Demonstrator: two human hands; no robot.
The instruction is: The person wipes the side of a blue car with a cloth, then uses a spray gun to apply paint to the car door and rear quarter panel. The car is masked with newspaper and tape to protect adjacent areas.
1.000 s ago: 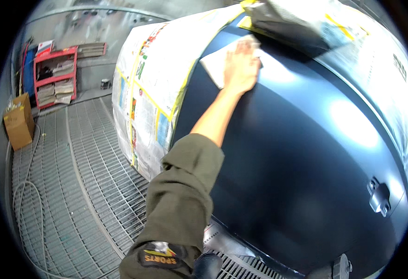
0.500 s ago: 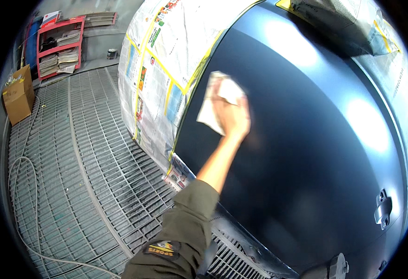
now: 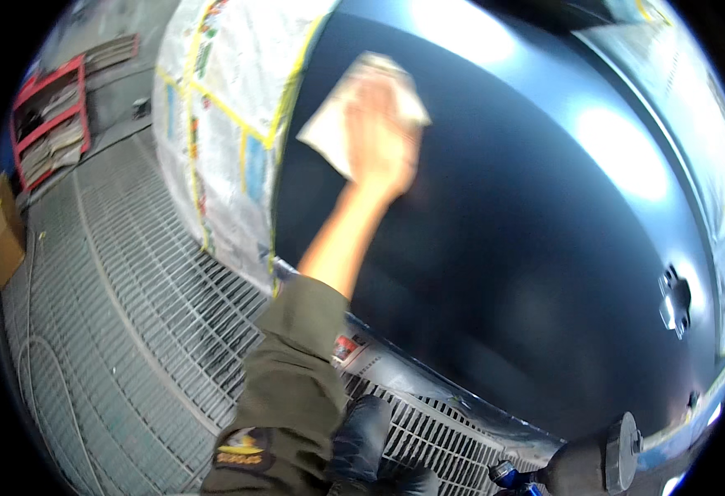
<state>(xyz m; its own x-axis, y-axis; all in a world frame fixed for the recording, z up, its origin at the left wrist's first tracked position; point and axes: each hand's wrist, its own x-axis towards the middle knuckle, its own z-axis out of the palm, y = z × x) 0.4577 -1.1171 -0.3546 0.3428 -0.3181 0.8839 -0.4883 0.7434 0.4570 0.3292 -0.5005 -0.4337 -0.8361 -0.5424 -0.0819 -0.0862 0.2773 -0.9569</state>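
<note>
My left hand presses a white wiping cloth flat against a dark, satin blue-black car door panel, near its upper left part. The fingers are stretched over the cloth and slightly smeared by motion; its corners stick out on both sides. An olive sleeve with a patch covers that forearm. At the lower right is what looks like a spray gun, with a dark cup, a round grey cap and blue parts. No hand shows on it, and my right hand is out of sight.
Taped masking paper covers the car left of the panel. A door handle fitting sits at right. Grated floor carries a loose hose. A red shelf with papers and a cardboard box stand far left.
My left hand has slid the cloth up and left in the picture, and the cloth looks more spread out. The view has shifted too, bringing more of the spray gun and my legs into sight.
</note>
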